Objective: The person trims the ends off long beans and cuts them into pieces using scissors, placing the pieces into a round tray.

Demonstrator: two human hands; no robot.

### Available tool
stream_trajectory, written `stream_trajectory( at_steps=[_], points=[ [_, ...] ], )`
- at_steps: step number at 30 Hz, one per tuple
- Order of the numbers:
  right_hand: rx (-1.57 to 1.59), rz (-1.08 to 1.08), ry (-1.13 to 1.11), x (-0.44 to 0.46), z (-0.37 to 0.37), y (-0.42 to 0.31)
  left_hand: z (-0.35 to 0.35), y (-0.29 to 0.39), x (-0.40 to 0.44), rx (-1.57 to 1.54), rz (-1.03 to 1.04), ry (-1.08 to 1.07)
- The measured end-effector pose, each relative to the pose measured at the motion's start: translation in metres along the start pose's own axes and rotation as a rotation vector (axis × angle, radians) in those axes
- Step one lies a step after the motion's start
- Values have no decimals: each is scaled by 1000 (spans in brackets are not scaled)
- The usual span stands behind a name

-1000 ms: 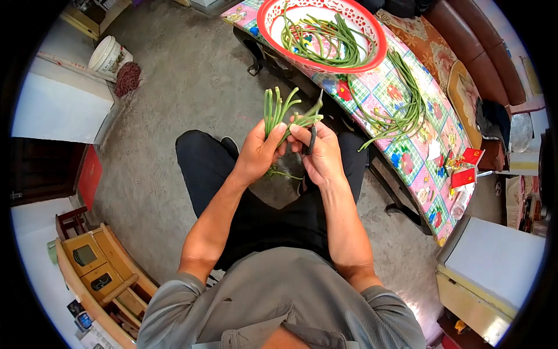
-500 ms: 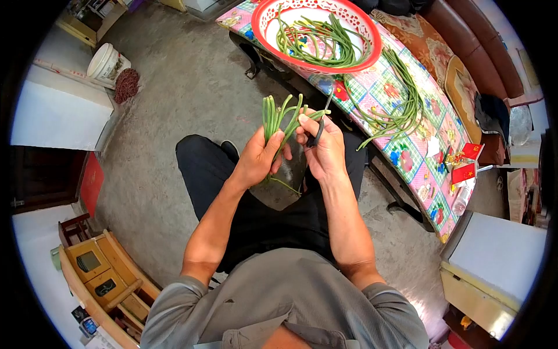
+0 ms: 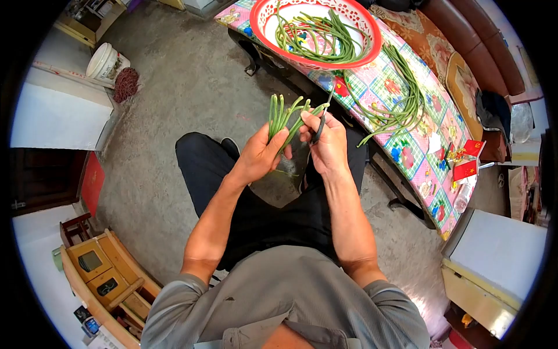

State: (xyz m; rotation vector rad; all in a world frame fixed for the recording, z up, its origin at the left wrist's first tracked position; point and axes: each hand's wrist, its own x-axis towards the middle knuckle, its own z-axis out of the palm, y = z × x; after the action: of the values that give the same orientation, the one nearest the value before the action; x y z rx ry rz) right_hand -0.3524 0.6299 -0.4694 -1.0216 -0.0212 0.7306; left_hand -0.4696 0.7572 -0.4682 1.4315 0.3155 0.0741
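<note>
My left hand (image 3: 258,156) is closed around a bunch of long green beans (image 3: 278,115), their ends sticking up above the thumb. Beside it, my right hand (image 3: 329,145) grips dark-handled scissors (image 3: 318,134) with the blades pointing up. The thumb and fingertips of that hand also touch the ends of a few beans leaning across from the bunch. Up and to the right, a red-rimmed basin (image 3: 258,36) holds more long beans (image 3: 344,41). Another loose bundle of long beans (image 3: 414,96) lies on the table by the basin.
A table with a flowered cloth (image 3: 401,156) runs along my right. Small red flags (image 3: 465,170) and a clear bottle (image 3: 462,198) stand near its end. A white bucket (image 3: 106,63) is on the concrete floor at upper left, and a wooden cabinet (image 3: 107,273) at lower left.
The bunch in my left hand has shifted slightly right, closer to the scissors. My right hand stays almost in place, its fingers still at the bean ends.
</note>
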Motion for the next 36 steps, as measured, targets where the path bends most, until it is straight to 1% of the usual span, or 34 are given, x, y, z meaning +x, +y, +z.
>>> stream_trajectory(
  at_steps=[3,7,9,13,16,18,19,21,25,28,31,33,36],
  points=[
    [-19,27,4,-5,4,3,5,-2,2,-42,25,44],
    [-5,30,3,-6,7,6,5,-5,4,-67,28,29],
    [-12,34,-8,-5,6,7,6,-8,5,-39,70,37],
    [-18,42,-22,-4,6,7,5,-9,4,-38,57,51],
    [-47,39,-48,-3,6,7,2,-12,5,-106,38,34],
    [-104,-32,-56,-2,5,9,2,-9,4,-181,13,48],
    [-104,-32,-56,-3,6,10,2,-9,4,-181,13,48],
    [-138,-102,59,-4,9,10,2,-10,5,-181,-8,65],
    [-113,-147,95,-3,6,12,2,-11,4,-198,-51,83],
    [-90,-156,57,-2,3,12,2,-13,5,-168,-28,65],
    [-143,-106,6,-2,0,10,3,-9,4,-142,-54,76],
    [-210,-45,-59,-3,-1,10,4,-7,5,-143,-41,73],
    [-245,-12,-91,-3,-1,11,4,-11,7,-143,-29,92]
  ],
)
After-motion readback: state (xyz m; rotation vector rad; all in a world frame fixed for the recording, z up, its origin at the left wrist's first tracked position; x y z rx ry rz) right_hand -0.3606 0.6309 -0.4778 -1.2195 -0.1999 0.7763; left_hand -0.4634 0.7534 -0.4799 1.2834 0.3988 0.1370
